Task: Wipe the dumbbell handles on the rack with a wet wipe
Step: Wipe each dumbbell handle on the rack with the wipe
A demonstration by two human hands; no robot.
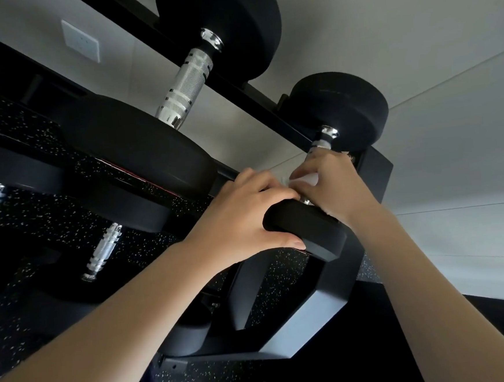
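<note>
"Two bare hands of yours are up at the rack; your left hand grips the small dumbbell by its near black head, fingers curled over the top, thumb across the near face."

"At one o'clock from it, just beside it, your right hand is wrapped round the dumbbell handle; the wet wipe is held against the metal under your fingers, only a white fold showing."

"Most of that handle is hidden by your grip; a bright stub shows past your knuckles, then the far head at twelve o'clock."

"Out at nine o'clock, lower down, you have two more chrome handles over the speckled floor; at eleven o'clock a bigger dumbbell lies on the top tier, its knurled handle bare."

"Farthest from you, at ten o'clock, a white wall plate."
</note>
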